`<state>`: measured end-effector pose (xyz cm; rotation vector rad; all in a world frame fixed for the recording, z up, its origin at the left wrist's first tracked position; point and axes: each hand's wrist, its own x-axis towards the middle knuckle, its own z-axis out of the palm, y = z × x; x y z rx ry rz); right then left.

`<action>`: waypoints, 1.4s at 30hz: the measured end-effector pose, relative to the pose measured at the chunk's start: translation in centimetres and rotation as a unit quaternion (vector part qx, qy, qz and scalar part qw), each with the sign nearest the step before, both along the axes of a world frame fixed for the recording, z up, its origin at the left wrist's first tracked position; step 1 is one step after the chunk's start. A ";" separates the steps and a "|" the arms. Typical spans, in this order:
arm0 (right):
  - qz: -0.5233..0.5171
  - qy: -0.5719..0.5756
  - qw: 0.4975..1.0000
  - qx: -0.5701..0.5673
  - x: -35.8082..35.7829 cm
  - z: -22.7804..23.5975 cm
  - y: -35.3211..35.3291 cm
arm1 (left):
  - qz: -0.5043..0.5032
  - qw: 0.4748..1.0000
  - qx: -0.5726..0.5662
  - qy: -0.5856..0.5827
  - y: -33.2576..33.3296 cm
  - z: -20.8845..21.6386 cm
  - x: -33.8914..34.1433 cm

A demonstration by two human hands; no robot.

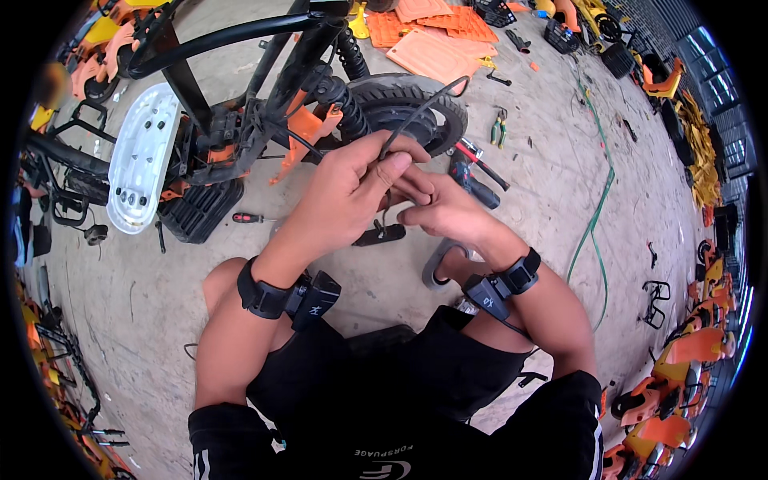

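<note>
A thin black cable [424, 106] runs from between my fingers up and to the right, its upper end curving over the wheel. My left hand [352, 188] is closed on it, thumb against the fingers. Close against it, my right hand [452, 210] has its fingers curled in at the cable's lower part; its exact grip is partly hidden by the left hand. Just beyond stands a black two-wheeler frame [300, 68] with a rear wheel [452, 120], a coil shock absorber [350, 56], an orange bracket [308, 132] and a white footboard [144, 160].
On the concrete floor lie a red-and-black screwdriver [250, 218], green-handled pliers [499, 128], a power drill [472, 180] and a black crate [202, 212]. A green hose [596, 220] runs down the right. Orange panels [436, 52] lie behind the wheel; orange vehicles [676, 376] line the right.
</note>
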<state>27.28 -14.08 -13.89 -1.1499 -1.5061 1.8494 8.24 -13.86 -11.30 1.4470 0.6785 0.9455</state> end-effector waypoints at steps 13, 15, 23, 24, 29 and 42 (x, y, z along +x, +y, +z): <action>-0.080 0.130 0.986 -0.060 1.7 2.9 -0.1 | 0.276 0.914 0.275 0.111 0.1 -1.8 -1.6; -0.104 0.264 0.957 -0.056 2.7 3.4 -0.1 | 0.271 0.888 0.346 0.132 -0.6 -2.0 -1.4; -0.072 0.566 0.814 -0.105 1.6 3.9 0.4 | -0.114 0.911 0.222 0.328 -1.2 -7.7 1.3; -0.070 0.587 0.798 -0.117 1.2 3.9 0.5 | -0.136 0.908 0.190 0.348 -0.6 -7.9 2.1; -0.219 0.270 0.938 -0.015 1.2 3.9 1.9 | -0.108 0.917 0.189 0.334 0.4 -5.6 3.3; 0.042 -0.063 0.997 -0.005 4.8 -2.0 2.4 | -0.043 0.992 -0.075 -0.090 0.0 -0.3 1.8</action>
